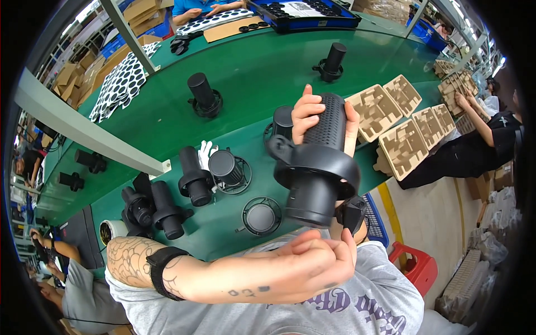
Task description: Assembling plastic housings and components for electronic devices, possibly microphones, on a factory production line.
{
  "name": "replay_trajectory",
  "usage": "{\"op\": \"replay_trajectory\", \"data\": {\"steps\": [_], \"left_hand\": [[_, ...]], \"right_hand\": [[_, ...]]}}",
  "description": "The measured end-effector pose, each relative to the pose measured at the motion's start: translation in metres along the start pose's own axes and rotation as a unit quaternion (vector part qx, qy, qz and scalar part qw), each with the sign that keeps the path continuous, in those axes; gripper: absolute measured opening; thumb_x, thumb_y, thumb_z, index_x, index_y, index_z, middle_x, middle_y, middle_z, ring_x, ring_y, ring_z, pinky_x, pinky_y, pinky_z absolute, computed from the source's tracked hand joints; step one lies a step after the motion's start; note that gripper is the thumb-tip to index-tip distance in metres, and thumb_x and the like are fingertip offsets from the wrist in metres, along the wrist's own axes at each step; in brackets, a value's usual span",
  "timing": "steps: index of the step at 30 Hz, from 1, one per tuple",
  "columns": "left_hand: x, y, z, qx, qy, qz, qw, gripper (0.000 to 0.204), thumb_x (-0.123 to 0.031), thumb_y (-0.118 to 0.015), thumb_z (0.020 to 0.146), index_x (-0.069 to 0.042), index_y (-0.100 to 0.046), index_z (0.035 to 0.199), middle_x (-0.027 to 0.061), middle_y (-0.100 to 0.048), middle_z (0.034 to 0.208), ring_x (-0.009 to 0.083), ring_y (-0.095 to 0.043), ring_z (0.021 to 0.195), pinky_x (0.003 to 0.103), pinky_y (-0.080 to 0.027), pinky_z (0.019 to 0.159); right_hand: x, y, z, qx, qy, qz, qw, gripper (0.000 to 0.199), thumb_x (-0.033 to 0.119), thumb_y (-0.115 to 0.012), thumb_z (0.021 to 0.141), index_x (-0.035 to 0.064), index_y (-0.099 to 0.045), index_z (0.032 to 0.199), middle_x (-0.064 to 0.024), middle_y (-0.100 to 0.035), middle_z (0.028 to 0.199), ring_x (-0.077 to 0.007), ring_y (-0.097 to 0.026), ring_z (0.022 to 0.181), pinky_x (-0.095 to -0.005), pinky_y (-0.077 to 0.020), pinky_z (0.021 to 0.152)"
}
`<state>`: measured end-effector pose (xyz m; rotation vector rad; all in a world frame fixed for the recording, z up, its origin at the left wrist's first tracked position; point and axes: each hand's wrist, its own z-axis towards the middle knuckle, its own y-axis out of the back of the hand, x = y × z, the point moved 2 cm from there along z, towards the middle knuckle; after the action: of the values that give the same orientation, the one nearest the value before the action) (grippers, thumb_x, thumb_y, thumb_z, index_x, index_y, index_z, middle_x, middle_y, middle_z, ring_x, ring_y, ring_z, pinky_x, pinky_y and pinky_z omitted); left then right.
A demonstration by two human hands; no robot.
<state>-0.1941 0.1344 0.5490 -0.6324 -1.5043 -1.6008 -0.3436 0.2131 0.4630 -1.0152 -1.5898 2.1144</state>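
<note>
A long green workbench [251, 72] curves through a crowded workshop, with a grey metal beam [84, 131] crossing above its left side and stacked cardboard boxes [139, 11] behind it. On the bench's right edge lie brown moulded pulp trays [402, 148], set side by side within reach of another person in a dark sleeve [491, 139], seemingly so parts can be dropped into their hollows. At the far end sits a blue tray [304, 19] with rows of round pockets, and on the left are white sheets with black dots [120, 84]. A red crate [416, 268] stands on the floor at the right.

Black cylinder parts stand spaced along the bench; one [204, 95] sits upright in a ring base, and several others lie clustered at the near left [162, 209], probably waiting their turn.

The person holds a black cylinder unit [318, 162] up above the bench, close to the chest, tilted so its open end faces the camera, likely for inspection. The right hand [312, 114] wraps its fingers closed around the perforated upper part. The left hand [312, 262] sits just below the open end, fingers curled shut, apparently pinching a small black piece [350, 215], though the grip is partly hidden.
</note>
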Motion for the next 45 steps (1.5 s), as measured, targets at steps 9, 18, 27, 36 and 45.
{"op": "replay_trajectory", "data": {"steps": [9,18,27,36,45], "left_hand": [[-0.024,0.0,-0.062,-0.019,0.208,-0.252,0.945,0.017,-0.011,-0.059,0.073,-0.013,-0.061,0.09,-0.0004,-0.061,0.105,0.0123,-0.051,0.08,0.028,-0.033,0.061],[-0.05,-0.035,-0.094,0.027,0.438,-0.352,0.827,0.037,-0.004,-0.068,0.056,-0.013,-0.067,0.092,0.0044,-0.063,0.101,0.0187,-0.059,0.08,0.032,-0.045,0.067],[-0.065,-0.042,-0.121,0.063,0.641,-0.28,0.712,0.033,-0.001,-0.067,0.054,-0.007,-0.067,0.086,0.0095,-0.063,0.096,0.027,-0.062,0.08,0.037,-0.047,0.068],[-0.074,-0.043,-0.121,0.096,0.666,-0.255,0.694,0.04,-0.008,-0.072,0.06,-0.015,-0.069,0.099,0.0043,-0.062,0.109,0.0225,-0.06,0.09,0.037,-0.047,0.076],[-0.062,-0.056,-0.111,0.072,0.631,-0.29,0.716,0.04,-0.013,-0.071,0.062,-0.015,-0.068,0.102,0.006,-0.061,0.111,0.0261,-0.059,0.099,0.042,-0.046,0.086]], "right_hand": [[0.073,-0.005,-0.071,0.195,0.385,-0.862,0.266,0.058,0.008,-0.078,0.061,0.0032,-0.052,0.113,-0.0124,-0.062,0.093,-0.0267,-0.062,0.081,-0.0373,-0.0509,0.073],[0.117,0.001,-0.076,0.162,0.209,-0.959,0.105,0.057,0.024,-0.079,0.059,0.0056,-0.059,0.11,-0.0125,-0.06,0.108,-0.0331,-0.057,0.105,-0.0445,-0.0463,0.089],[0.266,-0.104,0.133,-0.034,0.234,-0.969,-0.069,0.055,0.029,-0.065,0.083,0.0025,-0.047,0.128,-0.0189,-0.052,0.126,-0.0315,-0.051,0.116,-0.0384,-0.0416,0.096],[0.347,-0.024,0.223,-0.017,0.12,-0.964,-0.237,0.022,0.012,-0.062,0.072,0.005,-0.06,0.093,-0.0146,-0.062,0.092,-0.0338,-0.059,0.086,-0.0421,-0.0498,0.07],[0.061,0.008,0.25,0.337,-0.064,-0.907,-0.243,0.103,-0.004,-0.066,0.061,0.0301,-0.021,0.147,-0.0191,-0.053,0.118,-0.037,-0.064,0.074,-0.0424,-0.0544,0.066]]}}
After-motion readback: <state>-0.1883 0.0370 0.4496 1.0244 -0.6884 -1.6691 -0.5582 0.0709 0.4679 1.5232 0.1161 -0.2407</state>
